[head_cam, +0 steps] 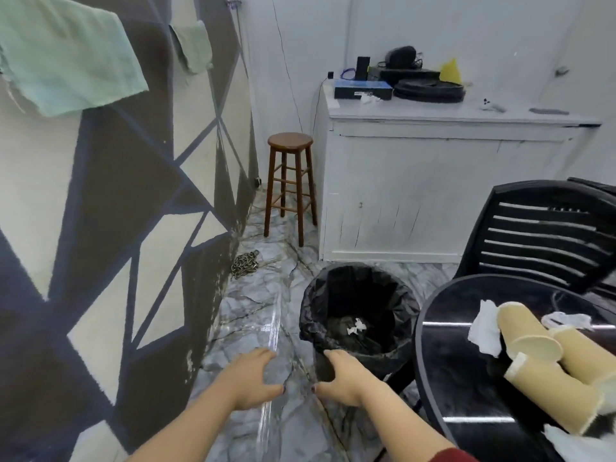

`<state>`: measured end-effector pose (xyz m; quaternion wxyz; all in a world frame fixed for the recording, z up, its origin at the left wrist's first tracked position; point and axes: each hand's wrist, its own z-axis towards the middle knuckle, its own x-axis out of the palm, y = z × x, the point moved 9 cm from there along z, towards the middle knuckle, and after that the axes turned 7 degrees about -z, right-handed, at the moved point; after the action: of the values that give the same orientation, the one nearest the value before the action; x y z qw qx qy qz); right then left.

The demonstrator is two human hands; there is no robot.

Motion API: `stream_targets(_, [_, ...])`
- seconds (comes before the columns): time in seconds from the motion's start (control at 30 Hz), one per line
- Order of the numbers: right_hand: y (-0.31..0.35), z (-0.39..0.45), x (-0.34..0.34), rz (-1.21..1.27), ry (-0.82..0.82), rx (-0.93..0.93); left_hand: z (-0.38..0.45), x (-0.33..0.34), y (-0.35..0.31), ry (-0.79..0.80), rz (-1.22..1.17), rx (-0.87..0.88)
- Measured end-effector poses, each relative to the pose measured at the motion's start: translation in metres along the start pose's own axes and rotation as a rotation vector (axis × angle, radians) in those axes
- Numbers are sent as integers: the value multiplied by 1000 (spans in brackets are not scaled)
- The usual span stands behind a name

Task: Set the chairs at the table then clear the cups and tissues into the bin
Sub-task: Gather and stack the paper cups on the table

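1. A wall painted in dark grey and cream triangles (116,195) is running along the left.
2. A round-topped brown wooden stool (290,181) is standing in the corner beside a white cabinet (433,188).
3. Light is streaking across the glossy grey marble-patterned floor (260,311).

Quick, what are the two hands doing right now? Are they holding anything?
Left hand: open, holding nothing, above the floor.
Right hand: open, empty, fingers at the rim of the bin.
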<state>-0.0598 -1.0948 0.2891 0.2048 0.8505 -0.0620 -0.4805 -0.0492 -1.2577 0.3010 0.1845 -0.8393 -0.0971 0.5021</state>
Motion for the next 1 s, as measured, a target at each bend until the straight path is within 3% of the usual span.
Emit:
stream_targets(0.23, [-56, 19, -61, 43, -99, 99, 69, -23, -60, 29, 0, 149])
stream_targets(0.53, [-129, 1, -129, 133, -299, 258, 162, -25, -182, 98, 106, 434])
stream_targets(1.0, [-241, -102, -166, 412, -560, 823, 222, 4, -356, 356, 222, 899])
